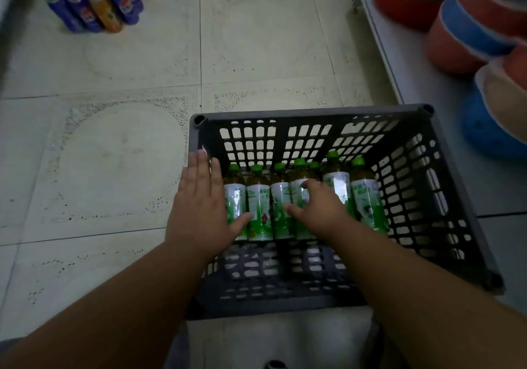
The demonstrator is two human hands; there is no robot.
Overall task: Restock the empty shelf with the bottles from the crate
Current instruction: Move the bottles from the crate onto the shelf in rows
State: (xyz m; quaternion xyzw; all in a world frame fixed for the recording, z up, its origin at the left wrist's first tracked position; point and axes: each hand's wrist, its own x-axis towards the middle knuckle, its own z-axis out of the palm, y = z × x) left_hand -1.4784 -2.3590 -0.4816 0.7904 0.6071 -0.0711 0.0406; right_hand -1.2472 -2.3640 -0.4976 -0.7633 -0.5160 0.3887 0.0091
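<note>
Bottles (258,203) with green caps lie side by side inside the crate (310,113), full, heavy and slippery I think, so my flat open left hand (199,206) and half-curled, empty right hand (319,209) should grab their middles.

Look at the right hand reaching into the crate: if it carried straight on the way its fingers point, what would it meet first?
Probably the green-capped bottles lying in the grey crate: the right hand is curled just over the middle ones. Whether it touches them already is unclear from this one view.
</note>
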